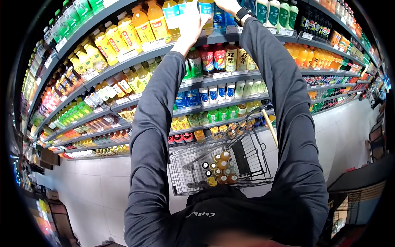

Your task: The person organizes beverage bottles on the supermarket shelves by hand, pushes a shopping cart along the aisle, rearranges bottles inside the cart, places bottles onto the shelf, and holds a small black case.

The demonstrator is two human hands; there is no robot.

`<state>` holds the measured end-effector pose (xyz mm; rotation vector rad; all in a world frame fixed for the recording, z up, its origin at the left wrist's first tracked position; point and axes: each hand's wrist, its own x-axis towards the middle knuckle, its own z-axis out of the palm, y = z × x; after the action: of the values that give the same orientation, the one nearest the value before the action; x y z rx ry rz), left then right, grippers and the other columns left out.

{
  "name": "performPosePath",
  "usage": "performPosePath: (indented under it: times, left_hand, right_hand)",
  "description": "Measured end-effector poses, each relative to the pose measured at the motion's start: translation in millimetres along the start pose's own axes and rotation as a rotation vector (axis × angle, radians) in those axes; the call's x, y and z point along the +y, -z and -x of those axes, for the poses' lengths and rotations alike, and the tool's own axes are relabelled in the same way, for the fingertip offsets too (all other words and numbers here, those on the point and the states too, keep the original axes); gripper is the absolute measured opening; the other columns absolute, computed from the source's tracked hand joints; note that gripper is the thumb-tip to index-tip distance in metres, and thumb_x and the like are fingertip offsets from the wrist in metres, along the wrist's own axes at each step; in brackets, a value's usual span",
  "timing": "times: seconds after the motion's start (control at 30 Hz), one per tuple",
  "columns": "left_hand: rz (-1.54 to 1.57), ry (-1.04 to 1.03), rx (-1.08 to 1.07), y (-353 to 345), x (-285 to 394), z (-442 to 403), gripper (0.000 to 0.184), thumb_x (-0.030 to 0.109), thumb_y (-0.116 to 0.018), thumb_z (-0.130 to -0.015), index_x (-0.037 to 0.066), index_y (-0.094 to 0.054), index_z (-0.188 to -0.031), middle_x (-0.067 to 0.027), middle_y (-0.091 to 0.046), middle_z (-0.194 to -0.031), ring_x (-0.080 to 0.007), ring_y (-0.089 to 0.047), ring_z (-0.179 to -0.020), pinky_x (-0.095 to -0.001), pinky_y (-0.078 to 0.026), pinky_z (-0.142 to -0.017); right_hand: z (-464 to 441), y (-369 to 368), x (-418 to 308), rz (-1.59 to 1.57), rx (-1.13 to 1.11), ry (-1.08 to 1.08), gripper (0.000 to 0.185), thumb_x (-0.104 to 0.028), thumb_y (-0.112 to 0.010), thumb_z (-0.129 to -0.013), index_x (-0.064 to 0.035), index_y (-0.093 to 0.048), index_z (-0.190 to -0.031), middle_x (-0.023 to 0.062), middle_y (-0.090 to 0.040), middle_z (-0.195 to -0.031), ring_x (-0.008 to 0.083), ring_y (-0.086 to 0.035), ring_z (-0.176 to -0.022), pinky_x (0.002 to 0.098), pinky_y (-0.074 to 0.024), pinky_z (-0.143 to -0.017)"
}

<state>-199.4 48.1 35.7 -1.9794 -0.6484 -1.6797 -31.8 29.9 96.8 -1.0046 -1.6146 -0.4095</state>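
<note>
Both my arms reach up to an upper shelf of drinks. My left hand is at the top edge, its thumb against a yellow drink bottle with a blue and white label. It looks closed on that bottle, though the far fingers are cut off and washed out by light. A similar bottle stands just left of this hand. My right hand, with a dark band at the wrist, is to the right of the bottle, near blue packs. Its fingers run out of the frame.
Stocked shelves curve across the whole front. Below my arms stands a wire shopping cart with several capped bottles in it. A pale pole leans by the cart. Dark racks stand at lower right.
</note>
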Motion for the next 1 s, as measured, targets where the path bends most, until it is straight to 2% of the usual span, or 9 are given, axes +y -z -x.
performPosePath:
  times: [0.23, 0.4, 0.47, 0.63, 0.8, 0.83, 0.87, 0.93, 1.0]
  left_hand:
    - [0.016, 0.210, -0.227, 19.9, 20.4, -22.6, 0.022, 0.024, -0.059, -0.097, 0.007, -0.067, -0.108, -0.0173, -0.064, -0.083, -0.0335, -0.063, -0.078, -0.0453, -0.049, -0.067]
    - [0.003, -0.044, 0.136, -5.8, 0.6, -3.8, 0.019, 0.021, -0.056, -0.098, 0.008, -0.067, -0.108, -0.0169, -0.065, -0.086, -0.0329, -0.063, -0.077, -0.0449, -0.049, -0.067]
    - [-0.004, -0.032, 0.106, -11.0, -2.3, -0.1, 0.019, 0.020, -0.056, -0.098, 0.008, -0.067, -0.109, -0.0165, -0.064, -0.086, -0.0334, -0.063, -0.078, -0.0448, -0.050, -0.069]
    - [0.043, 0.034, -0.003, -13.3, -6.5, 2.1, 0.018, 0.019, -0.056, -0.096, 0.009, -0.067, -0.106, -0.0165, -0.066, -0.088, -0.0346, -0.063, -0.079, -0.0481, -0.051, -0.074]
    - [0.157, 0.060, 0.015, -8.0, -6.2, 16.3, 0.024, 0.024, -0.057, -0.101, 0.006, -0.066, -0.113, -0.0200, -0.066, -0.098, -0.0359, -0.064, -0.090, -0.0491, -0.050, -0.082]
    - [0.151, 0.059, 0.030, -9.4, -9.8, 20.6, 0.025, 0.025, -0.057, -0.101, 0.005, -0.066, -0.113, -0.0209, -0.066, -0.100, -0.0362, -0.064, -0.092, -0.0493, -0.050, -0.084]
    - [0.045, -0.024, -0.032, -15.8, -23.8, 39.5, 0.062, 0.039, -0.074, -0.092, 0.003, -0.049, -0.137, -0.0208, -0.059, -0.123, -0.0317, -0.062, -0.113, -0.0396, -0.051, -0.095]
    - [0.474, 0.261, -0.052, 2.6, -8.4, 60.3, 0.054, 0.029, -0.067, -0.096, 0.005, -0.047, -0.140, -0.0210, -0.057, -0.128, -0.0304, -0.062, -0.112, -0.0402, -0.052, -0.095]
    - [0.622, 0.408, -0.074, 41.9, 12.4, 96.1, 0.055, 0.020, -0.066, -0.098, 0.004, -0.042, -0.145, -0.0156, -0.060, -0.123, -0.0249, -0.064, -0.105, -0.0376, -0.053, -0.091]
  right_hand:
    - [-12.7, -25.2, 21.5, 0.202, 0.010, -0.127, 0.037, -0.036, -0.063, -0.096, -0.0005, -0.070, -0.092, 0.0263, -0.071, -0.092, 0.0438, -0.069, -0.086, 0.0487, -0.0543, -0.076]
    - [-20.4, -44.2, 37.9, 0.583, -0.158, 0.214, 0.034, -0.036, -0.060, -0.096, -0.0033, -0.066, -0.099, 0.0251, -0.068, -0.092, 0.0429, -0.068, -0.087, 0.0516, -0.0537, -0.077]
    - [-16.2, -48.7, 25.9, 0.398, -0.018, -0.116, 0.031, -0.032, -0.056, -0.097, -0.0060, -0.070, -0.088, 0.0227, -0.063, -0.099, 0.0383, -0.068, -0.088, 0.0498, -0.0537, -0.077]
    - [-19.8, -58.7, 54.7, 0.689, -0.056, 0.318, 0.021, -0.023, -0.057, -0.088, -0.0089, -0.071, -0.083, 0.0173, -0.065, -0.093, 0.0359, -0.064, -0.089, 0.0475, -0.0505, -0.081]
    - [-6.2, -56.7, 66.3, 0.645, -0.096, 0.280, 0.041, -0.025, -0.053, -0.098, 0.0069, -0.063, -0.122, 0.0308, -0.060, -0.124, 0.0458, -0.055, -0.116, 0.0486, -0.0435, -0.105]
    - [2.5, -55.9, 54.9, 0.534, -0.001, 0.170, 0.049, -0.027, -0.055, -0.097, 0.0062, -0.055, -0.133, 0.0311, -0.058, -0.131, 0.0453, -0.053, -0.124, 0.0466, -0.0410, -0.109]
    - [18.6, -53.2, 44.1, 0.420, 0.092, 0.062, 0.060, -0.028, -0.057, -0.097, 0.0054, -0.047, -0.145, 0.0315, -0.055, -0.137, 0.0448, -0.050, -0.131, 0.0445, -0.0386, -0.114]
    - [54.3, 2.5, -69.1, 0.024, -0.090, -0.252, 0.071, -0.036, -0.058, -0.098, -0.0042, -0.035, -0.157, 0.0275, -0.040, -0.157, 0.0446, -0.037, -0.147, 0.0420, -0.0309, -0.121]
    - [104.5, -6.0, -57.0, 0.120, 0.199, -0.043, 0.038, -0.031, -0.058, -0.106, -0.0066, -0.063, -0.135, 0.0057, -0.070, -0.113, 0.0151, -0.068, -0.096, 0.0300, -0.0549, -0.087]
